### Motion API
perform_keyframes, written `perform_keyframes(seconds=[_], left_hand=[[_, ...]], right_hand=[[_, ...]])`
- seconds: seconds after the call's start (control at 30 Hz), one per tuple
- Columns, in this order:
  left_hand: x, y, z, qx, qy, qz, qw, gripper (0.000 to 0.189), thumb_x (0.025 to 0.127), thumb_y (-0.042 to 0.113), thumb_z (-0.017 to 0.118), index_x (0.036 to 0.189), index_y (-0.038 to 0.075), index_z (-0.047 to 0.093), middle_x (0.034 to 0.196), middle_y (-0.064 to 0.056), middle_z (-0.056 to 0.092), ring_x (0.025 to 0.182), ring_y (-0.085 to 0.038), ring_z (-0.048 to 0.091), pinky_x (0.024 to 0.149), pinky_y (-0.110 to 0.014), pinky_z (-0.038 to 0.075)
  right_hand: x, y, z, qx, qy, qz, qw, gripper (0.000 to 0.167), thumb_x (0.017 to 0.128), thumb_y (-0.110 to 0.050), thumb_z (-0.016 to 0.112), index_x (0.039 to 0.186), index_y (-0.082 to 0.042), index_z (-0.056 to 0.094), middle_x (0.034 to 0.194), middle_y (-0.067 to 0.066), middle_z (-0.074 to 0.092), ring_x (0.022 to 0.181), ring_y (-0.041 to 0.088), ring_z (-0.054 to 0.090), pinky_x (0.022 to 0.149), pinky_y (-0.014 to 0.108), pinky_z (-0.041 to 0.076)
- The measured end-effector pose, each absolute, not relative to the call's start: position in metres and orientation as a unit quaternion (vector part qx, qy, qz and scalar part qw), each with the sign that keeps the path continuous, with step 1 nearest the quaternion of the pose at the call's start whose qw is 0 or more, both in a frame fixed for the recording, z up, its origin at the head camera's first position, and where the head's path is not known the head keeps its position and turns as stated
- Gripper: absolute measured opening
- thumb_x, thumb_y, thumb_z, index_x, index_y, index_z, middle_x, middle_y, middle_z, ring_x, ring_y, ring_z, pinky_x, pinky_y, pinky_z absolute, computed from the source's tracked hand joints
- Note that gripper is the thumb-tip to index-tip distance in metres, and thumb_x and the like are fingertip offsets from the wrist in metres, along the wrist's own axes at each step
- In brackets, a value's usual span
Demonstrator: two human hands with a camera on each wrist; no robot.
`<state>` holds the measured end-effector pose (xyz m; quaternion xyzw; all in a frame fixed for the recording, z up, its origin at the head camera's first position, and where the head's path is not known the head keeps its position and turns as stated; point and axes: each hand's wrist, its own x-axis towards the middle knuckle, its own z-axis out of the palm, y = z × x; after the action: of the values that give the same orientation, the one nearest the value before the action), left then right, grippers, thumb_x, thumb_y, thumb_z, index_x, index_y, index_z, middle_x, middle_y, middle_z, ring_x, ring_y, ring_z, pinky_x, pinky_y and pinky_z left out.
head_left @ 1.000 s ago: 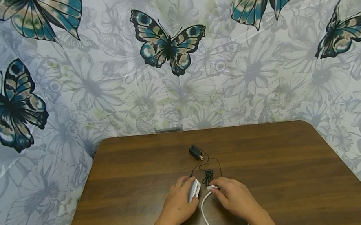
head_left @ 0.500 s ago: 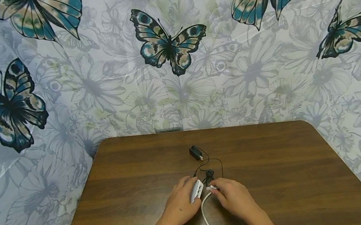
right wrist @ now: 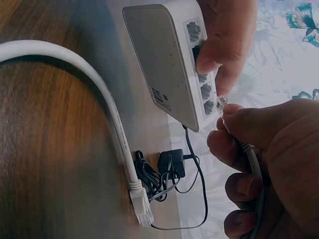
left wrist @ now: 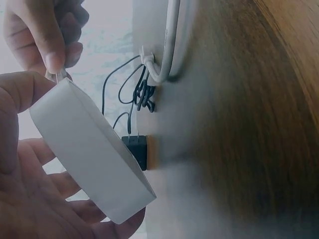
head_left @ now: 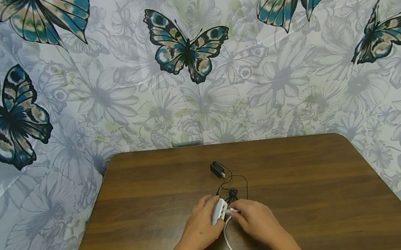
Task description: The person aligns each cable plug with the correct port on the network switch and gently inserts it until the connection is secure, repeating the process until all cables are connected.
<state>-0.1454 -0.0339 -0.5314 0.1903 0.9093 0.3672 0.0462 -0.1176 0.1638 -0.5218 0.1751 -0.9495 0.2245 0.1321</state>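
A white network switch (right wrist: pixel 169 64) with a row of ports is held up off the table by my left hand (head_left: pixel 201 224). In the left wrist view its plain white side (left wrist: pixel 94 149) leans between thumb and fingers, and in the right wrist view the left thumb covers one port. My right hand (head_left: pixel 258 219) pinches the clear plug (right wrist: pixel 222 104) of a white Ethernet cable (right wrist: pixel 104 92), its tip right at the ports near one end of the switch. The cable's other plug (right wrist: pixel 143 211) lies on the table.
A black power adapter (head_left: pixel 217 169) lies beyond the hands on the brown wooden table (head_left: pixel 146 182). Its bundled thin black cord (head_left: pixel 232 195) lies between hands and adapter and leads to the switch. A butterfly-patterned cloth (head_left: pixel 198 112) hangs behind the table.
My right hand has moved left with the Ethernet plug, closing the gap to the switch's ports. My left hand and the switch shifted slightly right at first, then stayed nearly still.
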Motion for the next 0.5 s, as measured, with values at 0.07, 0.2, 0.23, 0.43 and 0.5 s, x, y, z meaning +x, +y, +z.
perform_keyframes(seconds=[0.07, 0.2, 0.23, 0.43, 0.5], left_hand=[[-0.1451, -0.0338, -0.5316, 0.192, 0.909, 0.369, 0.042, 0.061, 0.083, 0.024, 0.066, 0.143, 0.016, 0.054, 0.146, -0.011, 0.048, 0.126, -0.034, 0.052, 0.093, -0.055, 0.046], [-0.1445, -0.0337, -0.5320, 0.193, 0.907, 0.371, 0.037, 0.060, 0.083, 0.025, 0.066, 0.142, 0.016, 0.055, 0.146, -0.012, 0.049, 0.127, -0.034, 0.051, 0.093, -0.055, 0.046], [-0.1445, -0.0337, -0.5320, 0.194, 0.907, 0.372, 0.037, 0.060, 0.084, 0.025, 0.067, 0.142, 0.016, 0.055, 0.146, -0.012, 0.049, 0.127, -0.034, 0.052, 0.093, -0.055, 0.046], [-0.1447, -0.0342, -0.5316, 0.195, 0.906, 0.373, 0.037, 0.059, 0.084, 0.026, 0.067, 0.142, 0.016, 0.055, 0.146, -0.011, 0.049, 0.125, -0.033, 0.053, 0.092, -0.054, 0.046], [-0.1447, -0.0344, -0.5316, 0.195, 0.907, 0.372, 0.037, 0.059, 0.085, 0.026, 0.067, 0.142, 0.017, 0.055, 0.146, -0.011, 0.050, 0.125, -0.033, 0.053, 0.091, -0.054, 0.047]], right_hand=[[-0.1177, 0.1628, -0.5225, 0.176, -0.950, 0.223, 0.132, 0.008, 0.089, -0.026, 0.074, 0.097, -0.022, 0.072, 0.092, -0.013, 0.069, 0.080, 0.005, 0.065, 0.068, 0.031, 0.053], [-0.1180, 0.1610, -0.5238, 0.176, -0.952, 0.216, 0.131, 0.009, 0.090, -0.026, 0.074, 0.098, -0.022, 0.072, 0.094, -0.012, 0.070, 0.082, 0.006, 0.066, 0.069, 0.032, 0.053], [-0.1181, 0.1605, -0.5238, 0.176, -0.952, 0.215, 0.130, 0.010, 0.090, -0.026, 0.073, 0.099, -0.021, 0.072, 0.095, -0.011, 0.071, 0.083, 0.006, 0.066, 0.070, 0.032, 0.054], [-0.1178, 0.1587, -0.5230, 0.178, -0.951, 0.217, 0.129, 0.012, 0.090, -0.026, 0.073, 0.100, -0.020, 0.073, 0.097, -0.009, 0.072, 0.084, 0.007, 0.067, 0.070, 0.032, 0.054], [-0.1179, 0.1584, -0.5233, 0.179, -0.951, 0.217, 0.126, 0.012, 0.090, -0.026, 0.073, 0.101, -0.020, 0.073, 0.097, -0.008, 0.073, 0.084, 0.007, 0.067, 0.070, 0.032, 0.054]])
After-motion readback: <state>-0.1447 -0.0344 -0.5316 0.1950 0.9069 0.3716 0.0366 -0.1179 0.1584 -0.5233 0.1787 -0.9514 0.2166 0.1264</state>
